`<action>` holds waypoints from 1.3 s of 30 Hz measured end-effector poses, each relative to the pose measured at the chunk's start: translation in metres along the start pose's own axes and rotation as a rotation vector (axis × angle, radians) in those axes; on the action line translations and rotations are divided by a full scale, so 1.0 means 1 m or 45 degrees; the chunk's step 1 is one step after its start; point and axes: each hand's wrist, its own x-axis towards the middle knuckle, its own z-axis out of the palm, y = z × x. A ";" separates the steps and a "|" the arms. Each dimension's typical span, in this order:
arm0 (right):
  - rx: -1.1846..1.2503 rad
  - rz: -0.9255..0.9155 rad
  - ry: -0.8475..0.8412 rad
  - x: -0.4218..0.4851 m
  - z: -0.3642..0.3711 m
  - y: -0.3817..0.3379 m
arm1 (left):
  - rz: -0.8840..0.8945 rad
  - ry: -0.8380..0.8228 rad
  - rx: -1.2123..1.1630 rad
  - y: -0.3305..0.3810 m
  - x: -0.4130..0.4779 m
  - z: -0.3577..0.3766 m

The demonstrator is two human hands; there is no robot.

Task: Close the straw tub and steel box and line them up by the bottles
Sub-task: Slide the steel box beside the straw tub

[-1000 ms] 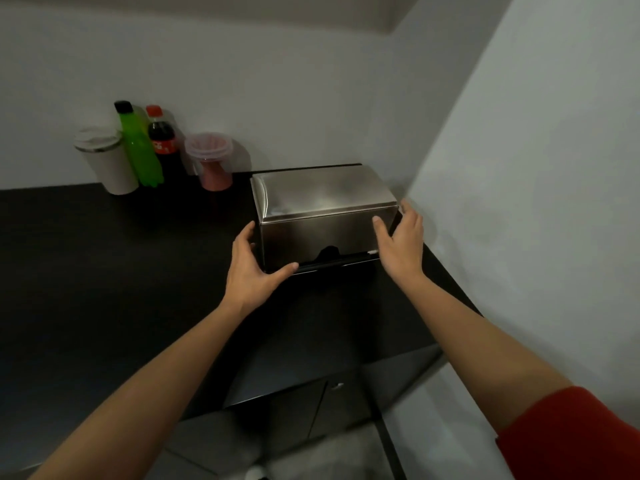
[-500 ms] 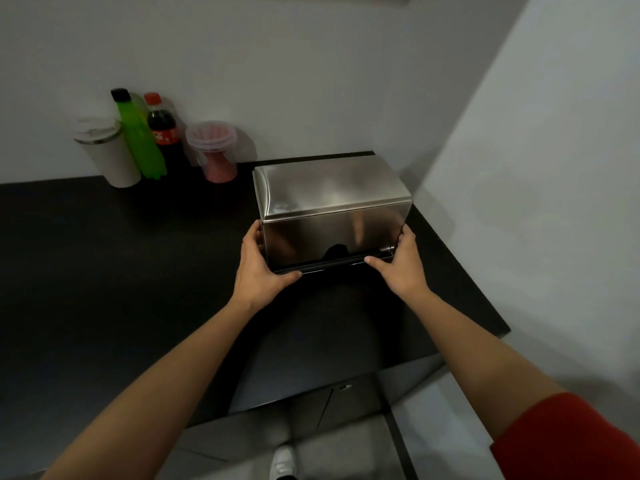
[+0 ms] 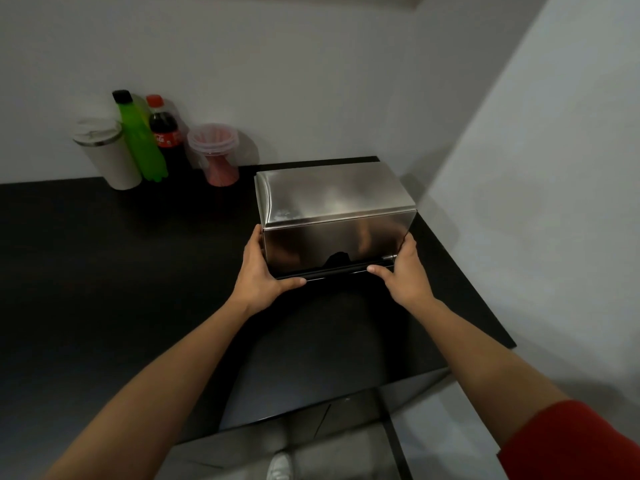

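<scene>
The steel box [image 3: 332, 199] stands on the black counter [image 3: 121, 271] near the right wall, its lid down. My left hand [image 3: 258, 271] grips its lower left corner and my right hand [image 3: 403, 271] grips its lower right corner, thumbs along the front bottom edge. At the back left, against the wall, stand a green bottle [image 3: 138, 140] and a cola bottle [image 3: 164, 133]. Just right of them is the clear straw tub [image 3: 216, 155] with red straws inside and its lid on.
A white tumbler [image 3: 107, 152] with a lid stands left of the green bottle. The white side wall [image 3: 536, 202] rises close to the box's right end. The counter's front edge [image 3: 311, 410] is below my forearms, with floor and a shoe beneath.
My hands have closed in from the box's sides to its lower front corners and taken hold. The box sits a little nearer to me, and the view has tilted down.
</scene>
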 end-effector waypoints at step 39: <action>0.192 0.043 0.073 0.108 0.053 -0.035 | 0.055 -0.023 0.066 -0.022 0.119 -0.031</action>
